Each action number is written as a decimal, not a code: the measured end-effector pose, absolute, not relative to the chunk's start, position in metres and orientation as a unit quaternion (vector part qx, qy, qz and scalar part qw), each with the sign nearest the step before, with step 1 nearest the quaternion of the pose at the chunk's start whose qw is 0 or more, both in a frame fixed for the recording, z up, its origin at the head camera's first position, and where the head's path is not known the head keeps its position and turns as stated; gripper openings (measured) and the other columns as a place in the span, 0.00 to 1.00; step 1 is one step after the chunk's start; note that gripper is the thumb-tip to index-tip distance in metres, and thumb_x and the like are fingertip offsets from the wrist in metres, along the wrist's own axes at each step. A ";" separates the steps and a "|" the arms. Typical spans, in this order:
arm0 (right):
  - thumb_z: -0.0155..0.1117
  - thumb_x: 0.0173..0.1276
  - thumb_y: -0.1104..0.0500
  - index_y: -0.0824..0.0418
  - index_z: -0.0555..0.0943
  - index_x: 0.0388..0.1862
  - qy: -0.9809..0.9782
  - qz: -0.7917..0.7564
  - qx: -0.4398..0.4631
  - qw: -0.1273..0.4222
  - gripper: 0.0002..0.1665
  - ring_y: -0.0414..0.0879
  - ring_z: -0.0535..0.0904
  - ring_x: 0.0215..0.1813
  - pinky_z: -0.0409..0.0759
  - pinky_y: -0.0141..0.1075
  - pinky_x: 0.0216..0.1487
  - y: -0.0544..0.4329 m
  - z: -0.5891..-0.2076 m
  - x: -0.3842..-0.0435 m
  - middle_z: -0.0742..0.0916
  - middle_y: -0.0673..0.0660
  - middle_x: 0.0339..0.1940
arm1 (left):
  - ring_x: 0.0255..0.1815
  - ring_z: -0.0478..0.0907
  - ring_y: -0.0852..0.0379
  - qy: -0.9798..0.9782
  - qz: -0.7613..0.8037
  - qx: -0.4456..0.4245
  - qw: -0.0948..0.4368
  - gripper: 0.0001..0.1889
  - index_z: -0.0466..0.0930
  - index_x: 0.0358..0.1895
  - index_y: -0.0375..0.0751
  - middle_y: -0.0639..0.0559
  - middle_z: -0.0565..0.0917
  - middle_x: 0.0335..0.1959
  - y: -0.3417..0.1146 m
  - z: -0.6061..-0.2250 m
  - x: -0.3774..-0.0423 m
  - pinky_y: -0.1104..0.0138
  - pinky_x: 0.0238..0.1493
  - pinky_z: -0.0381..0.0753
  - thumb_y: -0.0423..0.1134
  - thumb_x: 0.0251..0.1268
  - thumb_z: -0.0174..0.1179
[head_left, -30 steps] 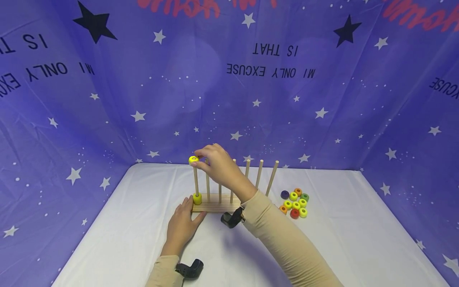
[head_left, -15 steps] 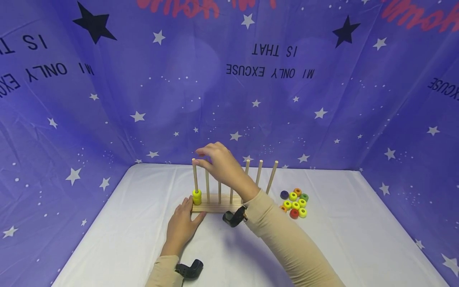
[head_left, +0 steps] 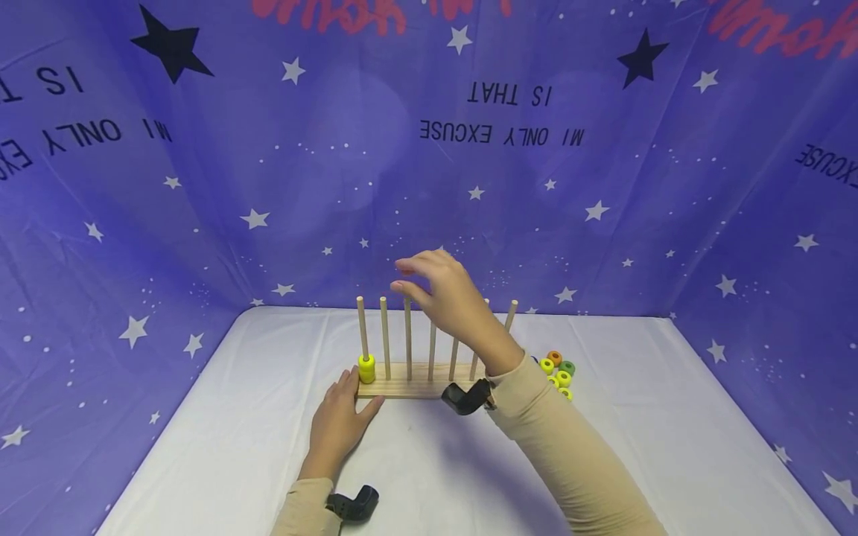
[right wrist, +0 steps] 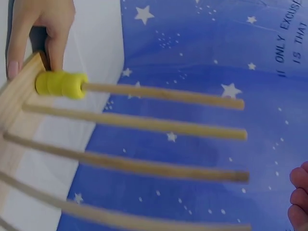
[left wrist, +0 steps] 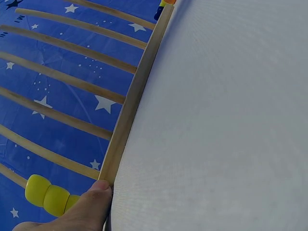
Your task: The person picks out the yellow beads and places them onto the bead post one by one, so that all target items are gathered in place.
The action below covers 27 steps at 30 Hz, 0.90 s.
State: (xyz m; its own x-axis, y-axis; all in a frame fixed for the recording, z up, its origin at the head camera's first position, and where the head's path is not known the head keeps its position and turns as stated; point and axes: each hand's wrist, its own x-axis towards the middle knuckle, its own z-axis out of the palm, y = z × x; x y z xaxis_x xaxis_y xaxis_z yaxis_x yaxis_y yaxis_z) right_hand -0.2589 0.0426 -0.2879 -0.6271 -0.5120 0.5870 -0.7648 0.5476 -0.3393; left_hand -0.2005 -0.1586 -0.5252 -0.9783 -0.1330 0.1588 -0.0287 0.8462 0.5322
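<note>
A wooden peg stand [head_left: 402, 387] with a row of upright pegs stands on the white table. Yellow beads [head_left: 366, 368] are stacked at the foot of its leftmost peg. My left hand [head_left: 337, 424] holds the left end of the base, thumb along the front edge and fingers at the side; the thumb [left wrist: 91, 207] shows beside the beads in the left wrist view. Above the middle pegs is my right hand [head_left: 445, 294], thumb and fingers apart with nothing between them. Only its fingertips [right wrist: 299, 197] appear at the right wrist view's edge.
Loose beads [head_left: 564, 379] in yellow, orange and green lie right of the stand, partly hidden by the right forearm. A blue star-printed cloth [head_left: 375, 171] rises behind and beside the white table [head_left: 221, 447].
A yellow bead dropped down the leftmost peg onto the one below after my right hand let go. That hand then moved right, away from the peg. My left hand stayed put.
</note>
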 end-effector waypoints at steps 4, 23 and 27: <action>0.67 0.68 0.52 0.61 0.84 0.56 -0.851 0.299 0.365 0.232 0.21 0.50 0.80 0.55 0.79 0.42 0.60 0.064 -0.286 -0.259 0.89 0.56 0.51 | 0.73 0.64 0.31 -0.956 -0.275 0.042 0.096 0.45 0.59 0.76 0.36 0.33 0.65 0.74 -0.158 -0.525 -0.200 0.39 0.70 0.66 0.59 0.64 0.63; 0.69 0.67 0.57 0.63 0.83 0.56 -0.877 0.305 0.252 0.273 0.20 0.56 0.80 0.56 0.71 0.55 0.67 0.173 -0.303 -0.259 0.88 0.60 0.51 | 0.72 0.64 0.29 -0.956 -0.274 0.044 0.095 0.45 0.59 0.76 0.37 0.33 0.65 0.74 -0.159 -0.524 -0.199 0.38 0.69 0.67 0.60 0.64 0.62; 0.69 0.68 0.58 0.63 0.83 0.56 -0.890 0.300 0.215 0.267 0.20 0.56 0.80 0.55 0.75 0.55 0.60 0.197 -0.315 -0.259 0.88 0.60 0.51 | 0.73 0.64 0.30 -0.956 -0.274 0.040 0.097 0.44 0.59 0.76 0.36 0.33 0.65 0.74 -0.158 -0.524 -0.199 0.38 0.69 0.67 0.60 0.64 0.62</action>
State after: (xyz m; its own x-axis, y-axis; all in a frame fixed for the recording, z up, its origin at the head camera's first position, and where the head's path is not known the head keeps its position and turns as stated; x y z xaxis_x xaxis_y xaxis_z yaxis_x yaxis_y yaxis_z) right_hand -0.2589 0.1966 -0.3148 -0.7649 -0.2221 0.6046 -0.5427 0.7278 -0.4193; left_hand -0.1995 -0.1579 -0.5238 -0.9780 -0.1303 0.1628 -0.0243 0.8466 0.5317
